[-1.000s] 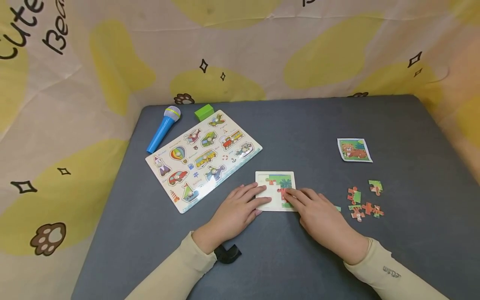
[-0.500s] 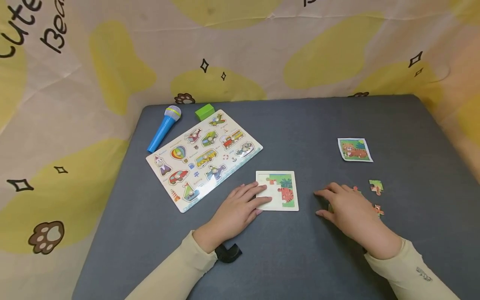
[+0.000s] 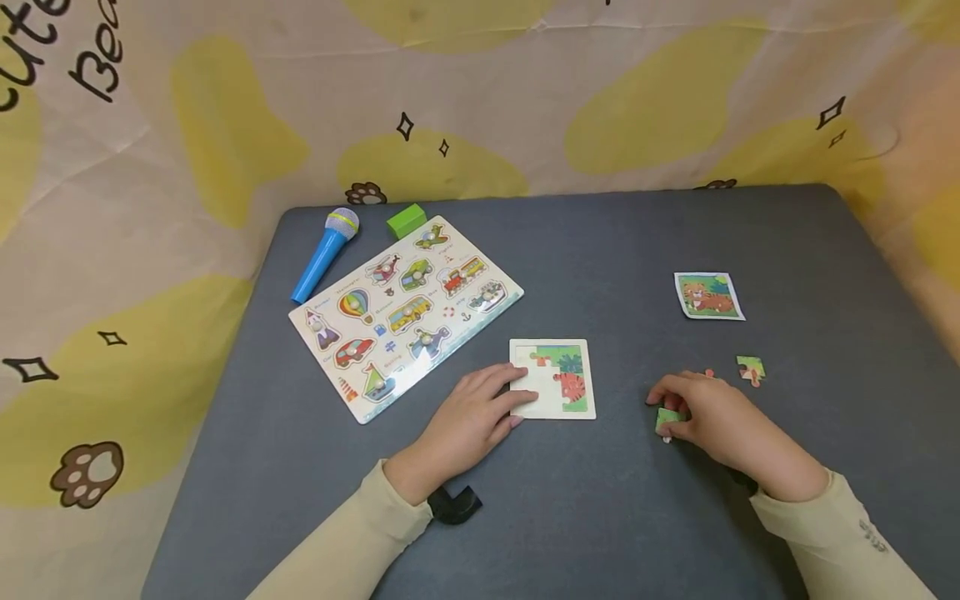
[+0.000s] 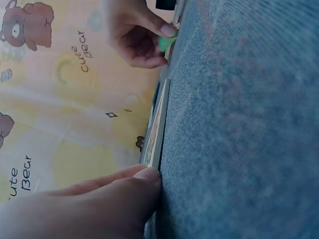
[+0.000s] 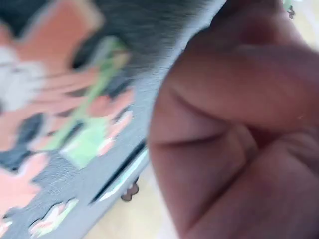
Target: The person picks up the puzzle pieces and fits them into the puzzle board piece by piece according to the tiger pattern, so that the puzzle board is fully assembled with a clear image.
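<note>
My left hand [image 3: 465, 425] rests on the left side of a small white puzzle tray [image 3: 591, 400], its fingers stretched over the surface. In the left wrist view the thumb [image 4: 148, 175] lies against the tray's edge. Green and red-striped pieces fill the tray's right side and part of its top; the left part is bare white. To the right of the tray, my right hand [image 3: 716, 425] pinches a green jigsaw piece [image 3: 667, 418] between thumb and fingers, close over the table. Several loose jigsaw pieces [image 5: 87, 142] lie beside that hand, mostly hidden by it in the head view.
One jigsaw piece [image 3: 751, 370] lies beyond the right hand, below a picture card [image 3: 708, 297] of a bear. At the left are a vehicle peg puzzle board [image 3: 480, 321], a blue toy microphone [image 3: 321, 262] and a green block [image 3: 407, 221]. A patterned cloth backs the table.
My right hand has left the tray, moved right to the loose pieces and taken hold of a green jigsaw piece. The left hand has stayed on the tray.
</note>
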`<state>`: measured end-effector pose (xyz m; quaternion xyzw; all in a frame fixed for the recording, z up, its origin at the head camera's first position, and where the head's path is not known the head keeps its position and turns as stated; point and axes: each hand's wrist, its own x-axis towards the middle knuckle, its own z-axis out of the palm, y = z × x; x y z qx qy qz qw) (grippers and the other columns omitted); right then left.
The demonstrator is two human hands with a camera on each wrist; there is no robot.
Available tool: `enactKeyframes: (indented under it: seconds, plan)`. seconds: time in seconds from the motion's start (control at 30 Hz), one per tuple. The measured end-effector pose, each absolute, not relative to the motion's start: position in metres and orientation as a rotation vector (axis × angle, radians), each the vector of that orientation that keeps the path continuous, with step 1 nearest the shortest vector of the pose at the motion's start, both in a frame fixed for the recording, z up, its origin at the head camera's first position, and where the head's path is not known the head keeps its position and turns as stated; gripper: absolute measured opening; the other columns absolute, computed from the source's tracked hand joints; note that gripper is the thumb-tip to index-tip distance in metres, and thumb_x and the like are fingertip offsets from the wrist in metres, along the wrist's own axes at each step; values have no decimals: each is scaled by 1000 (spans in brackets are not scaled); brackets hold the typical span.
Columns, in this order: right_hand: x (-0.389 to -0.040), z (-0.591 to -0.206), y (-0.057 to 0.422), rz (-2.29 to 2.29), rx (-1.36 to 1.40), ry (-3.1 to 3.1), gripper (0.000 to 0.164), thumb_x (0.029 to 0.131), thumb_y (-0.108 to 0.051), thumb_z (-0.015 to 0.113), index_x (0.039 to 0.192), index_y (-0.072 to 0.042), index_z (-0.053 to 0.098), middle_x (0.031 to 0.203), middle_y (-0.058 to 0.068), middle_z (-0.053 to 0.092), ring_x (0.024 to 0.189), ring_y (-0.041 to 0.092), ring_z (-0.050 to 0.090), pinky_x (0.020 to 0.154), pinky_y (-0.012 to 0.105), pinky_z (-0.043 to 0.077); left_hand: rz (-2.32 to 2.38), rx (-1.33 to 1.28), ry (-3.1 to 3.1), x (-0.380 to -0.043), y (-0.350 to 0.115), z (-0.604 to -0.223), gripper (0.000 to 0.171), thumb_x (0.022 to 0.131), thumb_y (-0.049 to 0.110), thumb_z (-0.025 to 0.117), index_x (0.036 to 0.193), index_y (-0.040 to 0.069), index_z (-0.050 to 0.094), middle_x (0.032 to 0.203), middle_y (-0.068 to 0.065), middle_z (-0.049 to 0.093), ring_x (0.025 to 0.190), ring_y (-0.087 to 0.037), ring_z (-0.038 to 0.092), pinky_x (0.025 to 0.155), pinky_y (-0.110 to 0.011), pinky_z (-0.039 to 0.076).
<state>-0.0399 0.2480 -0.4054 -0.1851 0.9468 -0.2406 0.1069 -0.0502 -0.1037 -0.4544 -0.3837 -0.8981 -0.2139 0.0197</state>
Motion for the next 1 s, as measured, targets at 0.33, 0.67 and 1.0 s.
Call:
enactKeyframes:
  seconds: [0.33, 0.67, 1.0]
  plan:
    - [-58, -389, 235, -1057, -607, 2660, 16, 88, -11, 86, 96, -19, 75, 80, -11, 65, 69, 6, 57, 63, 26, 49, -670, -1171, -2773, -50, -103, -452, 35, 104, 21, 69, 139, 17, 67, 152, -7, 52, 143, -25, 44, 116, -47, 37]
    - [-82, -371, 205, -1325, -431, 2542, 24, 92, -2, 80, 113, -3, 69, 98, 7, 70, 83, 23, 69, 73, 28, 59, -678, -1165, -2743, -50, -104, -449, 33, 102, 20, 72, 134, 17, 70, 143, -5, 59, 135, -24, 50, 114, -46, 40]
    - [-101, -376, 180, -1388, -502, 2532, 25, 91, -1, 81, 113, -2, 69, 103, 11, 70, 86, 23, 68, 73, 25, 58, -701, -1168, -2719, -50, -105, -448, 30, 100, 17, 75, 129, 15, 73, 134, -4, 64, 126, -22, 55, 110, -45, 43]
